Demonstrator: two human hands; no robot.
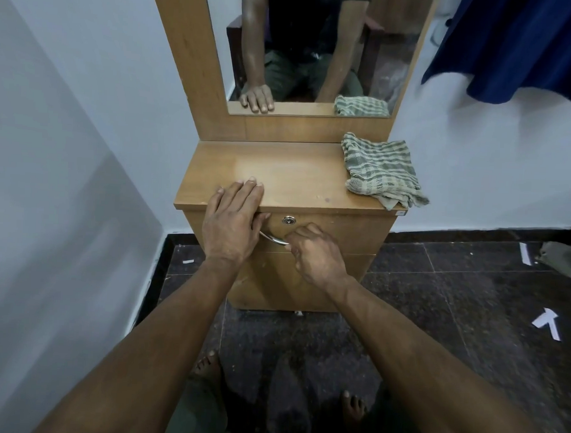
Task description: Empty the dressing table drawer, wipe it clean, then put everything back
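A wooden dressing table (289, 174) stands against the white wall, with a mirror above it. Its top drawer (349, 230) is closed and has a round lock (288, 220) and a curved metal handle (275, 239). My right hand (315, 253) grips that handle with curled fingers. My left hand (233, 220) rests flat on the front edge of the tabletop, fingers straight, and covers the handle's left end. A green-and-cream checked cloth (381, 169) lies folded on the tabletop's right side. What the drawer holds is hidden.
A mirror (317, 54) in a wooden frame reflects my arms and the cloth. Blue fabric (520, 46) hangs at the upper right. The dark tiled floor (437, 304) carries white paper scraps (547, 322). My bare feet show below.
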